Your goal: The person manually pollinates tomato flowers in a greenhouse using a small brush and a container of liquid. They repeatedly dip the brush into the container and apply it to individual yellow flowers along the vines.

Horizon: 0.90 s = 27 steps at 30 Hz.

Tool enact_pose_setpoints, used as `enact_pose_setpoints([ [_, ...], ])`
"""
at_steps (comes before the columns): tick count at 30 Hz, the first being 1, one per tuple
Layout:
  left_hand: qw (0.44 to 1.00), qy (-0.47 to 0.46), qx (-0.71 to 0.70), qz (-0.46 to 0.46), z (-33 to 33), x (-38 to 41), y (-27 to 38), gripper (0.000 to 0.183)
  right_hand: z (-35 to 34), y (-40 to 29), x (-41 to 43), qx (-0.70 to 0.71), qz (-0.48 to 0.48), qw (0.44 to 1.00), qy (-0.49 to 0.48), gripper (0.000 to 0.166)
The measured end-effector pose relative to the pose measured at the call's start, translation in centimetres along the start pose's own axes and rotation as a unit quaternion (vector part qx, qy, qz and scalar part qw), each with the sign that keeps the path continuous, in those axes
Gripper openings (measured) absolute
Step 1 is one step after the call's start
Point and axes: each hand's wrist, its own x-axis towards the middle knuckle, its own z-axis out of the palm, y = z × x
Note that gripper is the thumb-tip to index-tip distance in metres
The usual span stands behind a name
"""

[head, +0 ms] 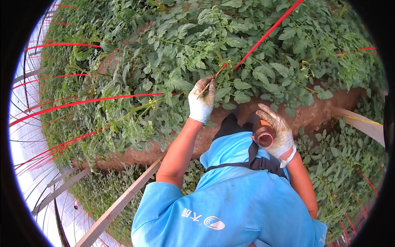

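My left hand, in a white glove stained brown at the fingers, pinches a thin brush between thumb and fingertips. The brush's red tip is close to small yellow flowers on a tomato plant; whether it touches them I cannot tell. Close to my waist, my right hand wears a similar stained glove and is wrapped around a brown bottle. The bottle's open mouth faces up toward me, and its contents are too dark to make out.
Red strings run taut through the foliage on several sides. Bare soil forms a narrow path under me. A slanting post stands at my left, and another pale beam at my right. Translucent greenhouse film lies far left.
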Motion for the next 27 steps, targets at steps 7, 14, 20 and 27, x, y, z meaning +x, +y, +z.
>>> enact_pose_setpoints([
  [7,0.998,-0.008,0.039,0.045,-0.2,0.2,2.5,0.015,-0.3,-0.1,0.2,-0.004,0.015,1.0,0.006,0.073],
  [14,0.996,-0.011,0.066,0.063,0.3,0.0,2.6,0.014,-0.4,0.1,0.6,0.007,0.023,1.0,0.0,0.072],
  [20,0.995,0.007,0.074,0.073,0.5,0.4,2.4,0.014,-0.8,0.3,0.3,-0.004,0.024,1.0,0.001,0.073],
  [27,0.995,0.015,0.074,0.064,0.4,1.1,3.3,0.015,-0.7,0.2,0.0,0.015,0.025,1.0,0.0,0.074],
])
